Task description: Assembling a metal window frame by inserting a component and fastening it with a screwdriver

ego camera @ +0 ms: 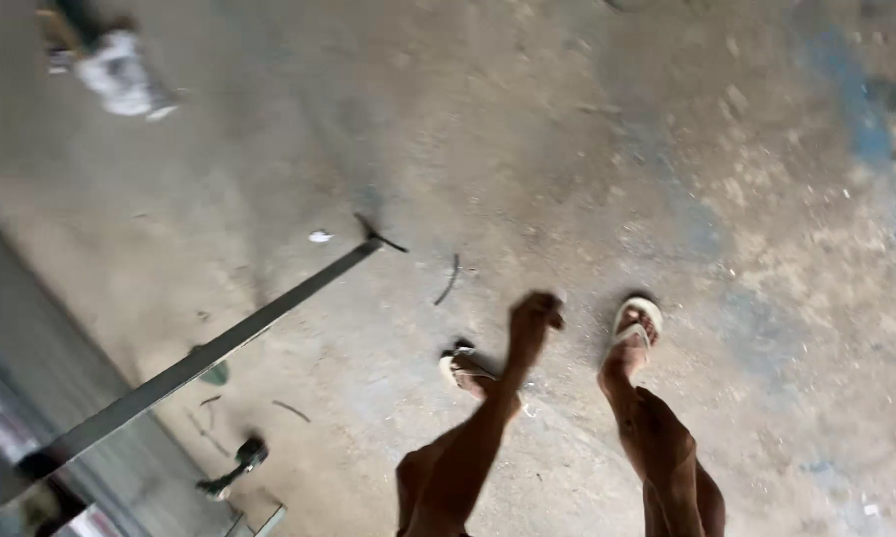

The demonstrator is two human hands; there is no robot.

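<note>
I look down at a concrete floor. My left hand [534,318] hangs in front of me at the end of a bare forearm, its fingers curled into a fist with nothing seen in it; the view is blurred. Just behind the forearm is my one foot in a pale sandal [461,368], and the other sandalled foot [635,328] stands to its right. My right hand is out of view.
A long grey metal bar [219,348] runs from the lower left up to the floor's middle. A dark hand tool [234,467] lies near the bottom left. A curved dark scrap [450,280], a white fleck [319,237] and a pale bundle [120,75] lie on the floor.
</note>
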